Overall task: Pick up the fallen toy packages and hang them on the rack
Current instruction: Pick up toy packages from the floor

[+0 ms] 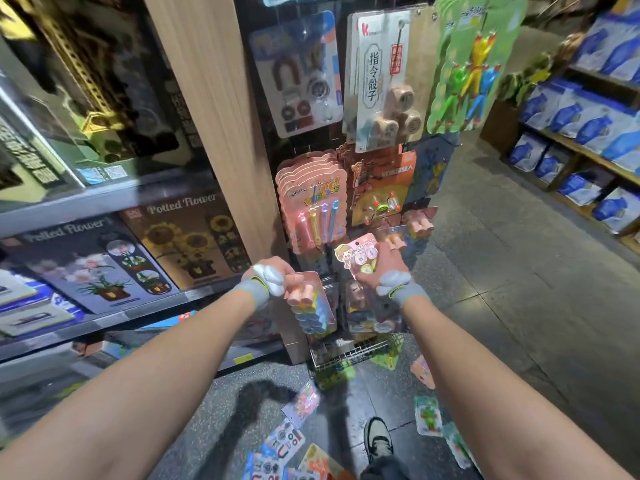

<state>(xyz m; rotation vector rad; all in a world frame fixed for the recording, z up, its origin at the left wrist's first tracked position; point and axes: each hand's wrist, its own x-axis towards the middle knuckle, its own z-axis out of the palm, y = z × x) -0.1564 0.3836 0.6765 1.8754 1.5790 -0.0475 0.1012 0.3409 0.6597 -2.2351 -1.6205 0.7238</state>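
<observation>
A shop aisle with a grey stone floor [502, 306]. Nearest, at the person's feet, fallen packs lie scattered beside a dark shoe [377, 436]: a magnet pack [284, 441] to its left, a cactus pack [428, 415] to its right, and a pink pack [423, 370] further on. A wire basket [349, 351] stands at the foot of the rack [263, 150].

Both arms reach forward in gloves with grey cuffs. The left hand [277, 280] is curled into a fist round the top of a blister pack [313, 306] of coloured round pieces, which hangs below the fingers. The right hand [384, 268] grips a badge pack [358, 258] by its lower right edge, the pack standing up to the left of the hand, close against the rack. How the fingers lie behind it I cannot tell.

Above the hands hang a pen pack [313, 206] and an orange pack [381, 188]; higher up, a dice pack [384, 81] and a green pack [471, 64]. Flower boxes [187, 237] fill the left shelves; blue bags [588, 126] fill the far right shelves.
</observation>
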